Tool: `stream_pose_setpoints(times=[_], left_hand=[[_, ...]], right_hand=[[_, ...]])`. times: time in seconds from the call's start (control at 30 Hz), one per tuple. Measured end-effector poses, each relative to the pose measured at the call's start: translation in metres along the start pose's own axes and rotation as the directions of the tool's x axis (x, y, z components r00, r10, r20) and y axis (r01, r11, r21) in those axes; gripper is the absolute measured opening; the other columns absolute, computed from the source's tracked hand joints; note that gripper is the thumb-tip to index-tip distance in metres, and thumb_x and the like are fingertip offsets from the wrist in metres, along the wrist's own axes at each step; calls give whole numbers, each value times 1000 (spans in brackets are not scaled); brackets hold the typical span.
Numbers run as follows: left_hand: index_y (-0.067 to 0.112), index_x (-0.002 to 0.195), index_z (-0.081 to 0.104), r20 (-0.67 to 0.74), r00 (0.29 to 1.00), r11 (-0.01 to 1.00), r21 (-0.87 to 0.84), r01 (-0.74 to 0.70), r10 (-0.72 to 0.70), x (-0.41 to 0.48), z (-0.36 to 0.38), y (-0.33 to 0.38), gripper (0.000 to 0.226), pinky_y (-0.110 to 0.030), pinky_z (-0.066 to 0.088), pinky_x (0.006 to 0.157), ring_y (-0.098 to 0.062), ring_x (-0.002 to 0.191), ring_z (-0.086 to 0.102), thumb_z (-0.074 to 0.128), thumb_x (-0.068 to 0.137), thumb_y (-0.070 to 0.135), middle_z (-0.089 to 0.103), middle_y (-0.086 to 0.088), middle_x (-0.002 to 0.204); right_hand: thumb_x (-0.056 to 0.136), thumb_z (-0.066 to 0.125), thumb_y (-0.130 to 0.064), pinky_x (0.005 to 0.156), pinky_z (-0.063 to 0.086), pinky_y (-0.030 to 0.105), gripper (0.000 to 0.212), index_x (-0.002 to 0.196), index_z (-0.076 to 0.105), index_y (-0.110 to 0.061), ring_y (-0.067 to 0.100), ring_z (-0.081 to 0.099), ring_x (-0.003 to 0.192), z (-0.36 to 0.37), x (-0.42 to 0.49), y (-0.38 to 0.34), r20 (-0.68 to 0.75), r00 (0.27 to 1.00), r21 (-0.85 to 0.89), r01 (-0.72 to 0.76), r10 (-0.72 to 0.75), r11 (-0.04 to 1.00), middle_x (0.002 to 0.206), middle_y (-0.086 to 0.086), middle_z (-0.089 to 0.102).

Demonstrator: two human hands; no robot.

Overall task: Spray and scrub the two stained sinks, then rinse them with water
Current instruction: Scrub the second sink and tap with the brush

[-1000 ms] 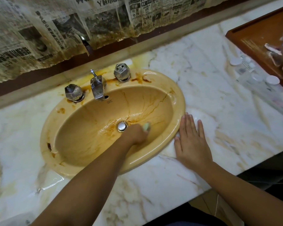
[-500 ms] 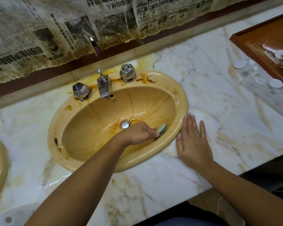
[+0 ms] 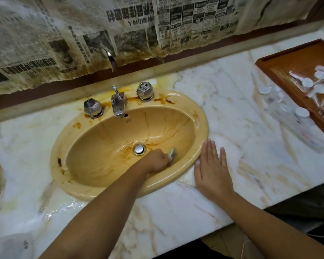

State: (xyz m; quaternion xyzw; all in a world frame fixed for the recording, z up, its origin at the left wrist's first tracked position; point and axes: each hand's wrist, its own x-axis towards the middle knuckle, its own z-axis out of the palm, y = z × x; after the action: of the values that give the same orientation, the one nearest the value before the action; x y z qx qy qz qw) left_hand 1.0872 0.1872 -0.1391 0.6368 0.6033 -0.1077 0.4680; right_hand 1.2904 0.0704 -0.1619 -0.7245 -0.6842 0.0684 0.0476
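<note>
Fingers (image 3: 166,159) of left hand (image 3: 157,162) curled round sponge (image 3: 172,153) by drain (image 3: 139,148).
Right hand (image 3: 213,171) flat on worktop (image 3: 241,146), fingers straight; firm short strokes across brown stains (image 3: 126,152) advised.

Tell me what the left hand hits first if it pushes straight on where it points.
Probably the sink's right inner wall: the left hand, gripping the scrubber, points up-right across the basin. Beyond lies the rim, near the right hand.

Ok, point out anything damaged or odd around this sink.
The sink has rust-brown streaks running to the drain and a dark chip-like spot on its left rim. Stained, torn newspaper hangs behind it.
</note>
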Motion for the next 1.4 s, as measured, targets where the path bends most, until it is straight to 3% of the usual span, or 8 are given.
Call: stream_pose_setpoints(times=[0.13,0.3,0.53,0.73,0.9,1.1,1.3,1.4], left_hand=[[2,104,64,-46,996,974,210,87,-79,8,3,-7,48,-31,40,72,-35,96,63,41,107,44,70,-20,114],[16,75,69,-13,991,961,-243,-132,133,-1,-4,39,41,-28,34,55,-16,59,52,62,95,51,59,2,66],[4,100,61,-32,998,985,160,64,-59,7,0,-26,43,-31,39,72,-35,95,62,41,107,41,69,-22,113],[12,92,77,-11,982,935,-304,-182,188,-9,0,39,44,-30,42,64,-15,72,61,55,99,50,67,1,75],[0,109,65,-12,996,988,126,86,-86,13,3,-11,53,-33,40,72,-35,93,63,39,107,46,70,-22,112],[15,82,70,-52,997,928,-363,-78,63,15,-3,63,40,-27,38,55,-17,60,54,54,101,47,60,0,70],[5,104,65,-44,974,972,71,225,-222,22,12,6,45,-35,41,73,-30,89,58,36,108,40,68,-19,108],[5,106,71,-59,983,975,-148,165,-175,30,7,38,46,-32,42,71,-25,83,60,43,106,42,71,-9,97]], right_hand=[[105,15,-37,127,9,56,70,161,3,3,28,5,159,1,0,-1,0,1000,-7,-6,6,1000,170,20,9],[105,11,-39,128,4,52,68,162,-3,-3,22,-3,159,1,1,3,22,1000,17,-2,1,1000,171,14,4],[106,6,-46,128,-5,45,68,162,-4,-9,14,-10,158,-7,10,31,88,996,-61,34,-28,998,172,3,-2],[105,4,-48,128,-8,44,69,163,-8,-13,12,-16,157,-14,28,44,128,991,-58,39,-31,998,171,-2,-10],[106,6,-47,128,-8,44,67,163,-10,-17,8,-18,156,-18,49,60,127,990,-24,62,-58,998,172,-6,-10],[105,6,-43,128,-9,45,66,165,-2,-17,8,-14,157,-23,104,90,130,975,-28,187,-182,982,172,-5,-8],[104,6,-41,128,-4,49,64,165,0,-21,13,-11,158,-30,166,113,167,918,-46,372,-360,927,173,-2,-4],[104,5,-41,128,-5,49,64,165,-1,-23,13,-14,158,-35,194,115,186,893,-39,423,-409,905,173,-2,-8]])
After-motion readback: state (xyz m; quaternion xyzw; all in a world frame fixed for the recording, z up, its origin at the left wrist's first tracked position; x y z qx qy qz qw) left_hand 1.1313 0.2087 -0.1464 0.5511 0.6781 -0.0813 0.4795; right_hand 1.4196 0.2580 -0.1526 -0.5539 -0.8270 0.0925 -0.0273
